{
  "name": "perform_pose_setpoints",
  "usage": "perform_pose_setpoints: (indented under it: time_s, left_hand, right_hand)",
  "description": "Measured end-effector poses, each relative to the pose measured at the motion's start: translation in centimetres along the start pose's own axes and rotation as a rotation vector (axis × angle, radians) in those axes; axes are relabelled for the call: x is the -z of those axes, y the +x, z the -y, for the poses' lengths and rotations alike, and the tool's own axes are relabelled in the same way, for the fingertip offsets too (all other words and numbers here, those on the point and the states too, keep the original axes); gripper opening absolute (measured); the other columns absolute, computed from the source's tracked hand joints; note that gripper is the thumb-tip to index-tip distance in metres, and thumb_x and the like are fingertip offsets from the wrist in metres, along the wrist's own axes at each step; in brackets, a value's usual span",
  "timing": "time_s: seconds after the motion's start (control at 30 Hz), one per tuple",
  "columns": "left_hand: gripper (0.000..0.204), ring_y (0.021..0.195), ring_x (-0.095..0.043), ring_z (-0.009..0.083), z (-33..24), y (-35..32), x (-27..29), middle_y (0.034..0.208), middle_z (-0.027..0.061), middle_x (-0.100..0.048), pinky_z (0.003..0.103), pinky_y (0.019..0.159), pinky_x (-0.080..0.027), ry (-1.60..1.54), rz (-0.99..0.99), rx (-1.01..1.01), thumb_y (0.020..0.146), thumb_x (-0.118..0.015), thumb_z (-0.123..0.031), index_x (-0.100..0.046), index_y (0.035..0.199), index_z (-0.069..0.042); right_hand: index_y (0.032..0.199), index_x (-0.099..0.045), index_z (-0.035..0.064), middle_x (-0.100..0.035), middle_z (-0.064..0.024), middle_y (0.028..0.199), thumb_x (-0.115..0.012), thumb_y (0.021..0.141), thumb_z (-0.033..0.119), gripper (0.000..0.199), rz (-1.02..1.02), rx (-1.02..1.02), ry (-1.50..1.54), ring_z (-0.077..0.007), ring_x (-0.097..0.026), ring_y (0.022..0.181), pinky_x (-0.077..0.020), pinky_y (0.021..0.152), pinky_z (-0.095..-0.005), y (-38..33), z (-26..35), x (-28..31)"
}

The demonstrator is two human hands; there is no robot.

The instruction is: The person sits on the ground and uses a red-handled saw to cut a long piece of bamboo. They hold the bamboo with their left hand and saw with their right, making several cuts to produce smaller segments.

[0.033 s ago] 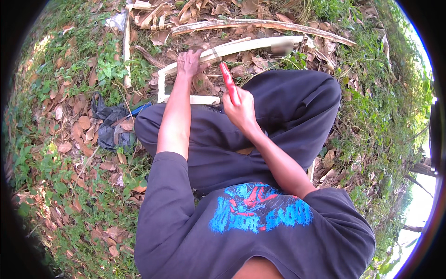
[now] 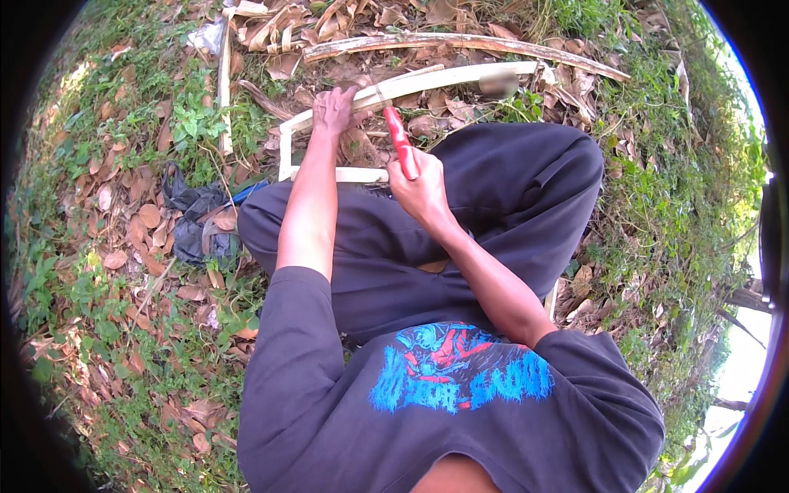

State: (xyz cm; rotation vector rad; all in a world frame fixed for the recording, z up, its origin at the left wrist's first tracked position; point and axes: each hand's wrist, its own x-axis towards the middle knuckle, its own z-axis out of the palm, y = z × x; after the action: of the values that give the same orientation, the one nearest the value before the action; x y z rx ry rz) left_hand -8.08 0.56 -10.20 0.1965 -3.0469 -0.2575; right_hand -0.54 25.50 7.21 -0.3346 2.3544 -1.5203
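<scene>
In my right hand [image 2: 421, 185] is a red-handled saw [image 2: 398, 140], gripped around the handle. Its narrow dark blade lies across a pale wooden strip [image 2: 452, 76]; its teeth are too small to make out. Just left of the blade, my left hand [image 2: 333, 112] is closed over the same strip, its fingertips partly hidden. The strip runs from a corner at the left toward the far right. A short upright piece [image 2: 285, 152] and a lower piece [image 2: 362, 175] join at that left end, the lower one beside my knee.
Beyond the strip lies a longer curved piece of rough wood [image 2: 460, 41]. Another thin strip [image 2: 224, 90] stands at the far left. A dark plastic bag [image 2: 197, 222] rests left of my crossed legs [image 2: 526, 181]. Dry leaves and green plants cover the ground.
My right hand and the saw have shifted slightly left and away from me along the cut line. My left hand stays in place on the strip.
</scene>
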Motion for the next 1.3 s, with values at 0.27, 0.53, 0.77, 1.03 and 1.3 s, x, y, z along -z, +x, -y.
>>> perform_pose_setpoints:
  time_s: [0.27, 0.53, 0.77, 1.03, 1.3]
  left_hand:
    - [0.067, 0.098, -0.066, 0.0369, -0.3, 0.2, 0.2, 0.104, 0.0148, -0.067, 0.048, 0.087, -0.053, 0.009, -0.019, 0.012, 0.075, -0.079, -0.056, -0.06, 0.13, -0.022]
    - [0.07, 0.098, -0.067, 0.0337, -0.7, 0.0, 0.5, 0.102, 0.0145, -0.067, 0.047, 0.088, -0.052, 0.023, 0.01, 0.027, 0.072, -0.08, -0.058, -0.061, 0.128, -0.022]
    - [0.071, 0.101, -0.066, 0.0362, -0.4, -0.2, 0.2, 0.107, 0.0157, -0.067, 0.048, 0.087, -0.053, 0.005, 0.047, 0.018, 0.074, -0.078, -0.059, -0.059, 0.133, -0.024]
    - [0.074, 0.102, -0.066, 0.0388, 0.8, 0.5, -1.1, 0.108, 0.0152, -0.068, 0.052, 0.09, -0.052, -0.033, 0.033, 0.009, 0.075, -0.077, -0.06, -0.056, 0.137, -0.026]
    - [0.079, 0.105, -0.064, 0.0384, -0.8, 0.4, 0.1, 0.109, 0.0199, -0.064, 0.051, 0.089, -0.052, 0.028, 0.1, 0.056, 0.076, -0.074, -0.063, -0.05, 0.143, -0.029]
  right_hand:
    - [0.075, -0.057, -0.0036, -0.052, -0.0186, 0.057, -0.06, 0.086, 0.005, 0.015, -0.028, 0.089, 0.118, -0.023, -0.057, 0.048, -0.0457, 0.053, -0.0374, -4.2, -1.8, 1.9]
    - [0.075, -0.056, -0.0046, -0.056, -0.0251, 0.065, -0.059, 0.084, 0.006, 0.015, 0.048, 0.009, 0.14, -0.0408, -0.061, 0.058, -0.047, 0.057, -0.0434, -6.2, 0.2, 2.6]
    - [0.076, -0.055, -0.0035, -0.054, -0.0239, 0.062, -0.06, 0.085, 0.005, 0.013, 0.034, 0.013, 0.098, -0.039, -0.057, 0.054, -0.0467, 0.055, -0.041, -4.4, 0.0, 2.1]
    - [0.072, -0.052, -0.003, -0.052, -0.0248, 0.061, -0.06, 0.083, 0.008, 0.018, 0.023, 0.018, 0.018, -0.0453, -0.057, 0.059, -0.0458, 0.057, -0.0455, -0.9, -0.1, 1.3]
    - [0.073, -0.055, -0.0031, -0.049, -0.015, 0.057, -0.059, 0.085, 0.006, 0.016, -0.035, 0.074, 0.093, -0.0123, -0.047, 0.052, -0.0433, 0.054, -0.0358, -3.9, 0.0, 3.3]
